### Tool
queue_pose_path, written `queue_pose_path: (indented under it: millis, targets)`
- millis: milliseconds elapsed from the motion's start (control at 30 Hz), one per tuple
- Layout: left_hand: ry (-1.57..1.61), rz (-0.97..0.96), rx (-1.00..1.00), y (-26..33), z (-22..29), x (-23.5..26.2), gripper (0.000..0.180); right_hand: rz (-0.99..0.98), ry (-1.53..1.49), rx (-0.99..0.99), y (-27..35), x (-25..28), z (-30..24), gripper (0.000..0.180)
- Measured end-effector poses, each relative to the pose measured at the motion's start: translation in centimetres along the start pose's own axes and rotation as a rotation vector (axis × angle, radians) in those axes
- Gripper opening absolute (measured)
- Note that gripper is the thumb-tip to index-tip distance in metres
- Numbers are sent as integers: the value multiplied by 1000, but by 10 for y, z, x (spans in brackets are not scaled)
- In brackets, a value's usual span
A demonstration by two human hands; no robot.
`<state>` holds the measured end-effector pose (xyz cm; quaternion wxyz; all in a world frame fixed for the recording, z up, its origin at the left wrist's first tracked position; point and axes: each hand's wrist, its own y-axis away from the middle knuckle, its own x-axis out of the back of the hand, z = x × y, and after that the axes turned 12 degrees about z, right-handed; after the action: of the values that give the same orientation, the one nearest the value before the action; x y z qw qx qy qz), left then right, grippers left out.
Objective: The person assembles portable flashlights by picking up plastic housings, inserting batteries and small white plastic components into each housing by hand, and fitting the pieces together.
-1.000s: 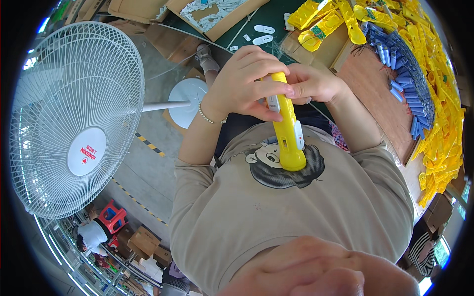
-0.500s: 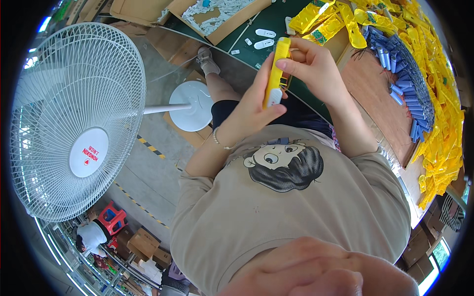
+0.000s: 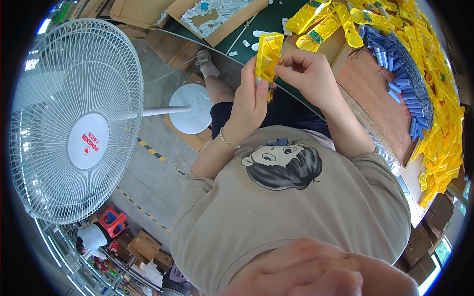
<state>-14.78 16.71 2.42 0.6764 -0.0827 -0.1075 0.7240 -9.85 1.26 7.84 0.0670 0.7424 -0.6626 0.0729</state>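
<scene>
My left hand (image 3: 251, 96) grips a yellow plastic housing (image 3: 267, 60), its hollow, ribbed inside now turned upward. The thumb presses on the housing's lower end, where a bit of white shows. At its right edge my right hand (image 3: 310, 75) is closed in a pinch, thumb against forefinger, on a thin wire (image 3: 280, 61). The wire's far ends are too small to follow. Beyond the housing, white oval pieces (image 3: 258, 33) lie on the green table (image 3: 234, 37), one partly covered by it.
More yellow housings with green circuit boards (image 3: 316, 35) lie ahead to the right. Blue cylindrical cells (image 3: 395, 89) line a brown board (image 3: 370, 93) beside a yellow heap (image 3: 439, 148). A carton of white parts (image 3: 237, 24) stands ahead. A large fan (image 3: 79, 123) is at left.
The yellow housing has turned from its side edge to show its open inside and has shifted slightly left. My right hand's fingers have moved from its side to pinch the wire.
</scene>
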Motion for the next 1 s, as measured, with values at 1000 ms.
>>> queue_pose_path:
  millis: [1000]
  targets:
    - [420,51,430,-13,-15,-23,39,727,1279,168,-38,206,72,31]
